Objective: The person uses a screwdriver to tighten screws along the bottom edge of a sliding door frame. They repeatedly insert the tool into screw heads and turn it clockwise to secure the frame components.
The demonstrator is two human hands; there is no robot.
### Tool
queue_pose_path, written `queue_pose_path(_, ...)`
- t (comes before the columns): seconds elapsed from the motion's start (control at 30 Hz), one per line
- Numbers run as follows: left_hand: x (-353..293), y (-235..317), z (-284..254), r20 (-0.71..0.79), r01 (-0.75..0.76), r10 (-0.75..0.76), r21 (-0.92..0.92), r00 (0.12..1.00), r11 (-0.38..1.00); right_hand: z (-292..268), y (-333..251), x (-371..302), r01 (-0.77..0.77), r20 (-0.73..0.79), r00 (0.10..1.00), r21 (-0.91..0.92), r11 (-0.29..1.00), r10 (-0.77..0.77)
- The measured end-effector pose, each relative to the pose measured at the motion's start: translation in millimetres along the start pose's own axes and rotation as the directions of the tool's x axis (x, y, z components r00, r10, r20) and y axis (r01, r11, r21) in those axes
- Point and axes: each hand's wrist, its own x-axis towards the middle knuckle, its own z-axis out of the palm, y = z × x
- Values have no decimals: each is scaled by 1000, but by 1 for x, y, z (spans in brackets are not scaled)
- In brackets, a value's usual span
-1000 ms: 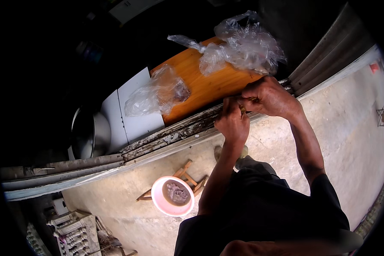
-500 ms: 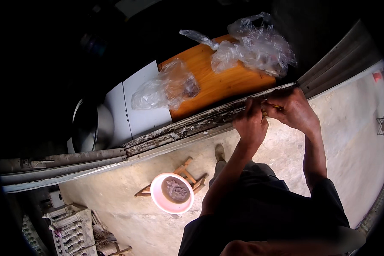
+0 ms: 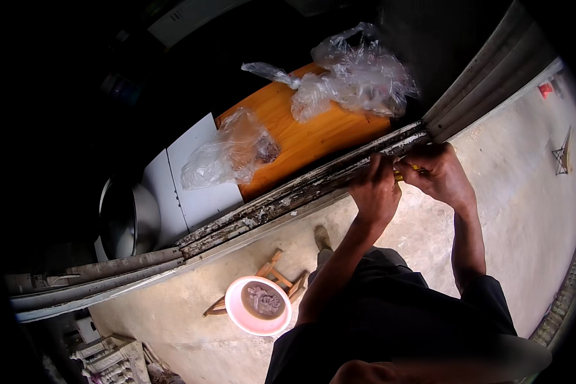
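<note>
Left hand [image 3: 376, 195] and right hand [image 3: 440, 179] both pinch a small yellow item [image 3: 399, 176] near the weathered ledge [image 3: 269, 203]; steady, close grips should help control.

You look through a wide fisheye camera on your head, the left of a side-by-side pair, facing steeply down, upright and unmirrored. It sits nearer your left grip [image 3: 376, 193] and right grip [image 3: 439, 176], both right of centre, than the floor [image 3: 512, 192]; straight edges bend toward the rim.
</note>
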Motion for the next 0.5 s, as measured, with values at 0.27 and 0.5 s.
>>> queue_pose_path(0.27,-3,1,36,33,7,-8,31,999,999,-14,20,-10,-148,81,985,-69,987,153)
queue_pose_path(0.5,0,-7,0,-61,15,-14,23,998,1000,4,7,9,81,32,996,-47,996,-80)
